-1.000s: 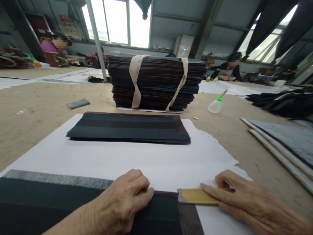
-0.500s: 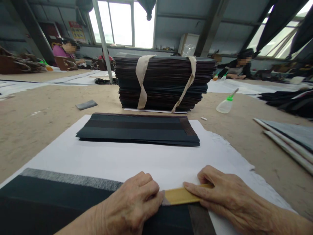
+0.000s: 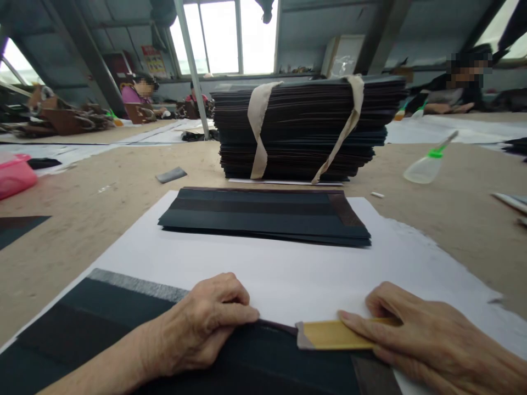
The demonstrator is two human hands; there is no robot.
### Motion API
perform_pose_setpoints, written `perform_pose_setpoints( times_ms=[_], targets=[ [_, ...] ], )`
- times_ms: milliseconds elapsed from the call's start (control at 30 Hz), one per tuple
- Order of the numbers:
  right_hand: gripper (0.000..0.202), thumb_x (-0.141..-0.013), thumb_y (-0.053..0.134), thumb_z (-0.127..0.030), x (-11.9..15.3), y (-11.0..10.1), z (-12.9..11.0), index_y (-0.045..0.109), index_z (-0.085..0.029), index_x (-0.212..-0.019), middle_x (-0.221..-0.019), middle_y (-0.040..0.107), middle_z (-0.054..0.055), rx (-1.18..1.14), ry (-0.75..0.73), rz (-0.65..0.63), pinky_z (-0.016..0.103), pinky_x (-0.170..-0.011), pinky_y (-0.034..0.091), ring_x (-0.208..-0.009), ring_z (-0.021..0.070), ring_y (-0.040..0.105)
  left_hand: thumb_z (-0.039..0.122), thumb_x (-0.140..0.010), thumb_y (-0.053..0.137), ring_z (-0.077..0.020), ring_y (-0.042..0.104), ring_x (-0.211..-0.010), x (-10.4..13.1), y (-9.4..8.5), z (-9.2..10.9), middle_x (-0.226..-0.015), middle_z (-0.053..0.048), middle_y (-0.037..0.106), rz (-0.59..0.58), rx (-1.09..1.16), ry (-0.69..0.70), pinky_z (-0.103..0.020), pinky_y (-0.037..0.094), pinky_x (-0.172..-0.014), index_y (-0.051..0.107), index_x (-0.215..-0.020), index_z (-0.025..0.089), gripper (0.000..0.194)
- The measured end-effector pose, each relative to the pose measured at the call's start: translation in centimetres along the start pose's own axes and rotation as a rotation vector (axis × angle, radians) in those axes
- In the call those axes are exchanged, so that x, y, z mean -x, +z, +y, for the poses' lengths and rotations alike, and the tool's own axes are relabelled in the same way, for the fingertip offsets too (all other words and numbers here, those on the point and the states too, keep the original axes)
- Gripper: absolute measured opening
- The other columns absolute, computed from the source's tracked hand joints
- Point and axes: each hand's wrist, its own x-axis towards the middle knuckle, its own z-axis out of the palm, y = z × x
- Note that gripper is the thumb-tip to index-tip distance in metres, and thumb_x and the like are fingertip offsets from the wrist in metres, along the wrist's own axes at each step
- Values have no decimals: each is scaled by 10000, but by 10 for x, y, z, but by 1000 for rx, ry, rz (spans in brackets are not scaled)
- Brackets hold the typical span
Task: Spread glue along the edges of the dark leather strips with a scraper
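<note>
A dark folded sheet (image 3: 102,323) with a grey strip along its far edge lies at the near edge of a white paper (image 3: 288,274). My left hand (image 3: 206,323) presses its knuckles down on the sheet's top fold. My right hand (image 3: 424,340) holds a flat yellow scraper (image 3: 329,334) flat against the same fold, its tip pointing left. Beyond them a small pile of finished dark sheets (image 3: 263,216) rests on the white paper.
A tall bundle of dark sheets tied with beige bands (image 3: 304,129) stands behind the pile. A glue bottle with green nozzle (image 3: 424,164) lies to the right, a pink box (image 3: 14,175) at far left. Other people sit at the back.
My right hand slid the scraper left to meet my left hand, then back right along the fold. The view has shifted right and the camera turned slightly left.
</note>
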Motion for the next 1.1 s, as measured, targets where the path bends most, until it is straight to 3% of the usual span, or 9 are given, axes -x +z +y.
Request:
perform_pose_setpoints(
  times_ms=[200, 533, 733, 900, 1100],
  targets=[
    [404, -980, 349, -287, -10, 5, 0, 409, -279, -1379, -833, 487, 27, -17, -81, 19, 195, -489, 437, -581, 103, 513, -26, -740, 404, -158, 489, -730, -2, 2, -2, -838, -59, 576, 1, -95, 70, -284, 392, -638, 601, -966, 155, 350],
    [427, -986, 332, -273, -34, 5, -11, 361, -245, -1412, -837, 465, 31, 4, -103, 37, 196, -515, 437, -625, 108, 519, 10, -771, 397, -177, 484, -699, -5, -1, 3, -810, -81, 576, -25, -180, 140, -308, 413, -619, 565, -1001, 123, 306],
    [410, -986, 345, -281, -48, 2, -14, 384, -268, -1394, -810, 481, 20, -45, -112, 33, 204, -513, 409, -604, 115, 503, 52, -772, 411, -191, 451, -671, -6, -1, 3, -775, -92, 566, -106, -271, 199, -345, 395, -591, 554, -1047, 76, 311],
    [409, -986, 354, -281, -50, 2, -15, 386, -270, -1394, -833, 491, 24, -62, -115, 33, 202, -528, 426, -623, 114, 518, 40, -783, 443, -194, 489, -719, 1, -13, -2, -848, -98, 588, -164, -198, 159, -343, 414, -635, 546, -1071, 97, 310],
    [420, -977, 364, -278, -46, 9, -11, 391, -280, -1397, -820, 487, 24, -74, -121, 57, 190, -513, 438, -597, 105, 515, -26, -794, 393, -167, 493, -731, 27, -32, -18, -858, -79, 585, -49, -84, 53, -302, 412, -637, 554, -1068, 145, 361]
  ],
)
